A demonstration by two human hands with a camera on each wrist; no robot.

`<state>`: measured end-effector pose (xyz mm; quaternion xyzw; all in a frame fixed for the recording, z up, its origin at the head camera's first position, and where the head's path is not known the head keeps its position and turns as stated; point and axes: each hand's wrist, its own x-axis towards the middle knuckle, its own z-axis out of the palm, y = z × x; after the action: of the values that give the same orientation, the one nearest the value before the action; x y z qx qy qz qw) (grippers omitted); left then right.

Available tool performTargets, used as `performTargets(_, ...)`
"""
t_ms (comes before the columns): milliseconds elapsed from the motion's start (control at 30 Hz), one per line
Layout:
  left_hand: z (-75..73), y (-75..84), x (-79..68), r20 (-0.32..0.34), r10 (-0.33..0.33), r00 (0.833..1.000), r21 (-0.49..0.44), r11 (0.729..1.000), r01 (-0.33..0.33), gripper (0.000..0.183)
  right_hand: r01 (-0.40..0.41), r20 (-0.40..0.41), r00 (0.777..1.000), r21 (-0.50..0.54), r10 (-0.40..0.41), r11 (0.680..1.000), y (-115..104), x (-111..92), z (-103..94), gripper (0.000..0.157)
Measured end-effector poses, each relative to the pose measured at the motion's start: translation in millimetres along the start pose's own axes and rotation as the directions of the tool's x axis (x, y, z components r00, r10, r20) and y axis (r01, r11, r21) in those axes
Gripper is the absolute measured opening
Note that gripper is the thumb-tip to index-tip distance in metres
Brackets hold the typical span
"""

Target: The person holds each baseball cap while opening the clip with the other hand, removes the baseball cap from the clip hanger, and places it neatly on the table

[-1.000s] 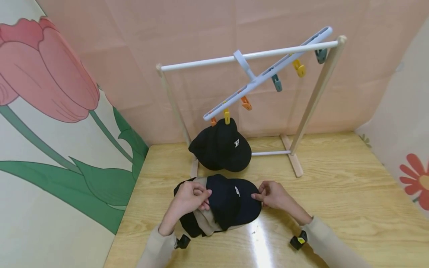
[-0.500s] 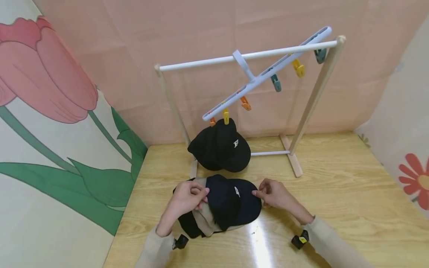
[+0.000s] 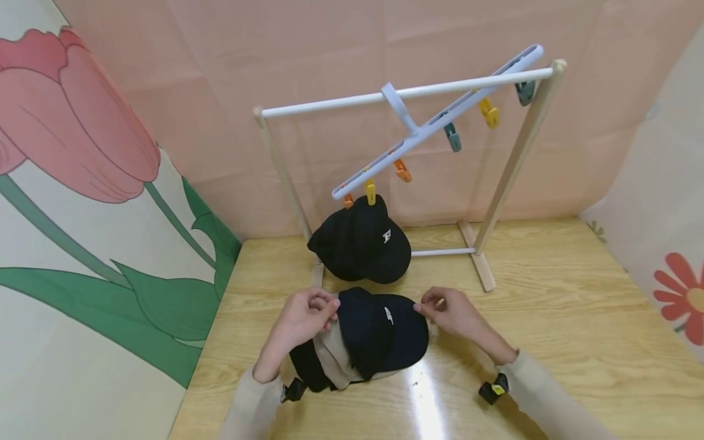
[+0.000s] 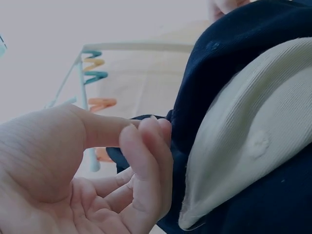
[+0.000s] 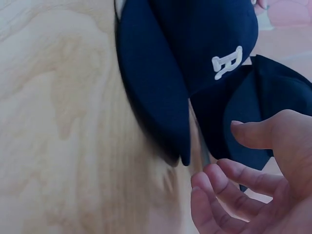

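A navy baseball cap (image 3: 379, 336) with a white letter on its front lies on top of a beige cap (image 3: 332, 360) and a black cap (image 3: 309, 368), brim to the right. My left hand (image 3: 302, 319) pinches the navy cap's rear edge between thumb and fingers; the left wrist view shows the cap's pale inside (image 4: 258, 117). At the brim's right end is my right hand (image 3: 453, 313), thumb and fingers apart. In the right wrist view, a gap shows between its fingertips (image 5: 212, 170) and the navy brim (image 5: 156, 97).
Behind the stack stands a wooden rack (image 3: 514, 159) with a white top bar (image 3: 341, 101). A pale blue hanger (image 3: 429, 127) with several coloured clips hangs slanted from it. Black caps (image 3: 385, 260) hang at its lower left end, below a yellow clip (image 3: 371, 193).
My right hand has risen slightly at the brim, and its fingers have loosened. My left hand has shifted slightly up and left. The hanging caps stay in place.
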<state>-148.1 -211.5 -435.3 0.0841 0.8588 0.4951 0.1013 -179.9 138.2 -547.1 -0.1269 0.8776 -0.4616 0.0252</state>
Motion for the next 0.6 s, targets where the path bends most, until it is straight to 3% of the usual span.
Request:
performTargets(333, -6.1, 11.9, 8.4, -0.064, 0.069, 0.996, 0.037, 0.997, -0.067, 0.011, 0.124, -0.104, 0.987, 0.005, -0.122, 0.992, -21, 9, -13.8, 0.012)
performTargets(600, -9.8, 21.4, 17.6, -0.109, 0.141, 0.984, 0.075, 0.988, -0.133, 0.012, 0.125, -0.131, 0.984, 0.027, -0.12, 0.992, -48, 18, -26.1, 0.017)
